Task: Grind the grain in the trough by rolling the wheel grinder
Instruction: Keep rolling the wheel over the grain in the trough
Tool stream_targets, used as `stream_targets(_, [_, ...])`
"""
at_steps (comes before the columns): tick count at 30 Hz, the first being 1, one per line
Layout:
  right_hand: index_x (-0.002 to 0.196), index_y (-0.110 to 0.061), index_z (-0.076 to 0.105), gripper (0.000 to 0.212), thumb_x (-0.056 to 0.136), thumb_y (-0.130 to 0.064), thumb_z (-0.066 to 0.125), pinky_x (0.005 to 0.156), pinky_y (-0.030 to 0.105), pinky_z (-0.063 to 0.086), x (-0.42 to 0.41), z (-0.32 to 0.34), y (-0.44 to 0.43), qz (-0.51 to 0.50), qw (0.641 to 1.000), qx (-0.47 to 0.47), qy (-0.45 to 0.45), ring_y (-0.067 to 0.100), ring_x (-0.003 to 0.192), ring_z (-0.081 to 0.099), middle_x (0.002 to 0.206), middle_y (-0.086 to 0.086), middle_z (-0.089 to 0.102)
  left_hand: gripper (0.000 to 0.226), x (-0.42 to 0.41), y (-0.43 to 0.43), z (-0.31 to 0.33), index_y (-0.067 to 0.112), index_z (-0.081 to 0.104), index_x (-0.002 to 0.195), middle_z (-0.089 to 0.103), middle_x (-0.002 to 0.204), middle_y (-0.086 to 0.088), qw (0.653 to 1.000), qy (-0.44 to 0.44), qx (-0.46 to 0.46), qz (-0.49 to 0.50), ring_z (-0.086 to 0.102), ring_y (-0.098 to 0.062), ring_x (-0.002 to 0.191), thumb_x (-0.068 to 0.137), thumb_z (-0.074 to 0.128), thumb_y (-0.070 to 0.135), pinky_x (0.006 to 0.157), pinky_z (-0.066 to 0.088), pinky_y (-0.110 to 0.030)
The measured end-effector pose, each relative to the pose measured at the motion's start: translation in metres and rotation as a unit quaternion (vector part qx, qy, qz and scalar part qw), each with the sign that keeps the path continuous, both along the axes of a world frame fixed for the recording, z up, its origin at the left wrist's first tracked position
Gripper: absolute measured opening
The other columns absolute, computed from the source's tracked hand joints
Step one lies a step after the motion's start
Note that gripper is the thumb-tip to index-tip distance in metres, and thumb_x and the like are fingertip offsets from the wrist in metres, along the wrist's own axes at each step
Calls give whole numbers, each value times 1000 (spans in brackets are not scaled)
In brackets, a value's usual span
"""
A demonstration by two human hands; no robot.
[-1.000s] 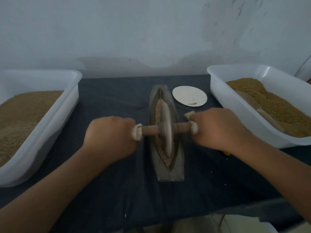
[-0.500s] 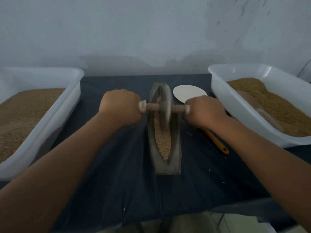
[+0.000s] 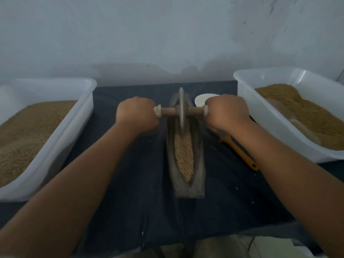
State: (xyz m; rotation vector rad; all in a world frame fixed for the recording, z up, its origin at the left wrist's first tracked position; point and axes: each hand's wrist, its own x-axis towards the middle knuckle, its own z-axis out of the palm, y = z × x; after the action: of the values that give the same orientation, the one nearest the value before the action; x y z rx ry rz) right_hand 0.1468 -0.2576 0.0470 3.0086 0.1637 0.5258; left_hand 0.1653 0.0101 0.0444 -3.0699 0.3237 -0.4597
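Note:
A narrow boat-shaped metal trough lies lengthwise on the dark cloth, with pale grain heaped in its groove. The wheel grinder, a thin disc on a wooden axle, stands upright near the trough's far end. My left hand grips the axle's left handle, and my right hand grips its right handle. Both handle ends are hidden inside my fists.
A white tub of brown grain stands at the left and another white tub of grain at the right. A small white dish sits behind my right hand. An orange-handled tool lies under my right forearm. A wall rises behind.
Both hands have pushed the wheel grinder away from me, from the trough's middle to its far end, uncovering the grain in the near part of the groove.

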Motion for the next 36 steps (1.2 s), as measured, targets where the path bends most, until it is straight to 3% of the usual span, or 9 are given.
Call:
stream_targets(4, [62,-24,51,26,84,-36,55,58,33,47,-17,6,-1,18,999,15,41,20,60,54,62,-6,53,32,-21,1,2,24,54,69,61,74,4,999,31,6,-12,62,-27,69,88,52,50,62,46,-33])
stream_targets(6, [64,-27,52,25,83,-43,53,55,32,49,-50,-6,-8,21,999,4,47,19,58,56,60,-7,53,34,-52,14,-6,25,48,65,56,66,7,998,-19,32,-48,58,-25,60,86,46,52,57,41,-31])
stream_targets(10, [63,-33,41,32,80,-59,50,42,22,24,-106,-20,-17,53,999,-9,-6,7,41,39,48,-10,41,40,-99,33,-13,31,30,58,32,46,14,980,-139,33,-135,30,-9,36,86,42,57,47,21,-18])
stream_targets(16, [65,-26,52,30,87,-47,55,49,26,27,-40,-13,-1,-1,1000,1,-20,16,50,42,57,-8,47,36,-22,12,-9,25,49,63,53,62,8,997,-50,26,-49,51,-20,55,87,52,53,54,39,-29])
stream_targets(20, [60,-23,51,33,87,-35,66,54,35,48,-9,7,11,-3,1000,3,-21,20,53,52,57,-6,50,38,2,3,-10,26,53,68,53,70,7,999,-12,-37,-13,63,-28,72,88,55,57,63,43,-33])
stream_targets(22, [62,-23,50,30,87,-31,63,53,34,46,-20,10,10,10,1000,-3,-9,18,53,47,59,-6,50,32,-13,7,-10,25,54,67,57,69,6,999,0,-32,-18,60,-24,66,86,54,51,60,43,-31])
stream_targets(25, [65,-23,50,31,88,-44,54,48,25,24,-67,-1,0,22,999,-26,-12,13,49,44,56,-7,47,33,-57,25,-18,28,45,64,52,63,10,996,-50,9,-68,54,-21,56,85,47,54,55,39,-30])
stream_targets(30, [72,-31,53,34,81,-63,43,45,26,32,-107,-14,-12,37,998,-12,45,7,49,48,56,-10,51,40,-93,37,-19,31,31,58,34,47,14,982,-132,32,-134,32,-8,38,85,45,57,47,18,-18])
stream_targets(36, [68,-26,49,34,94,-48,51,58,32,41,-29,-8,5,-24,1000,20,1,23,65,56,66,-6,53,38,-13,9,-6,24,53,67,57,66,6,997,-61,21,-39,51,-23,57,84,46,58,55,35,-28])
